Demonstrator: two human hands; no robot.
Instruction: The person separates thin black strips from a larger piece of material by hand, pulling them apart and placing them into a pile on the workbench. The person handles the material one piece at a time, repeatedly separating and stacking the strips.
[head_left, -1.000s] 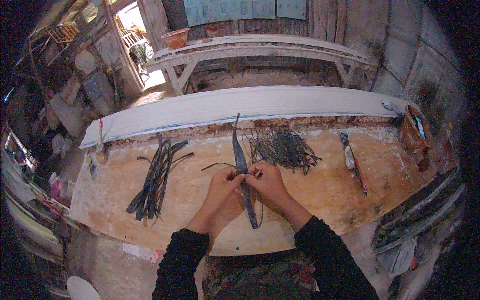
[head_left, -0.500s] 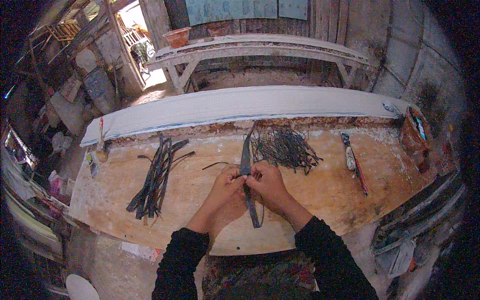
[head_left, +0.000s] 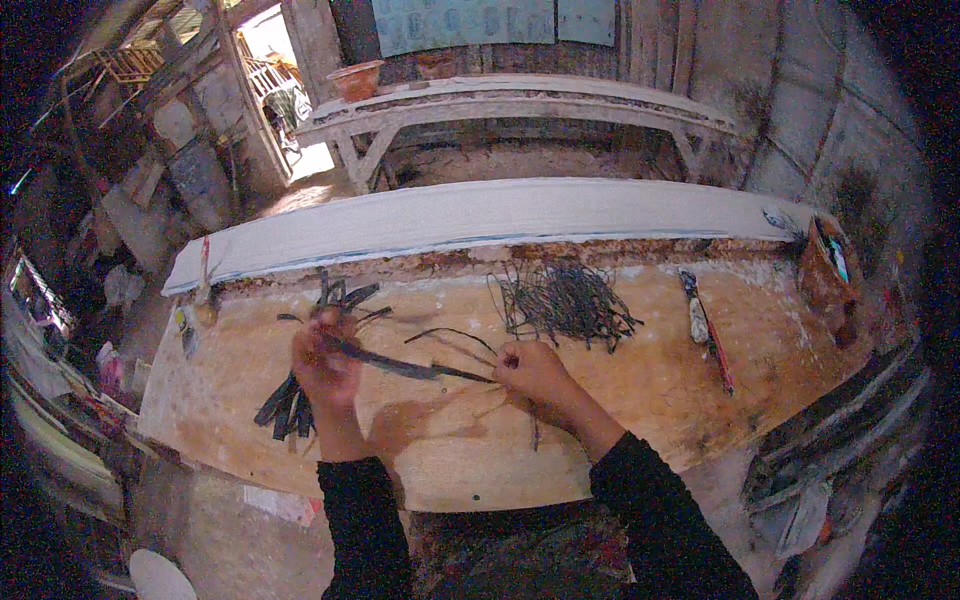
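- Dusty wooden table [head_left: 440,480] in the foreground – a long whitish bench [head_left: 530,108] stands behind it.
- Black strip [head_left: 395,365]: flat and dull, broader toward the left, narrower toward the right, stretched nearly straight between both hands above the table.
- Left hand [head_left: 325,365]: blurred, fingers closed on the strip's left end, over a bundle of flat strips [head_left: 288,412].
- Right hand [head_left: 540,375]: thumb and fingers pinch the strip's right end – a thin curved strand [head_left: 462,334] meets them too, near a tangled black heap [head_left: 572,300].

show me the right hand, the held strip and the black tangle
Right hand [head_left: 540,375]: head view, back of the hand
Strip [head_left: 400,366]: head view, its middle stretch
Tangle [head_left: 572,303]: head view, middle of the heap
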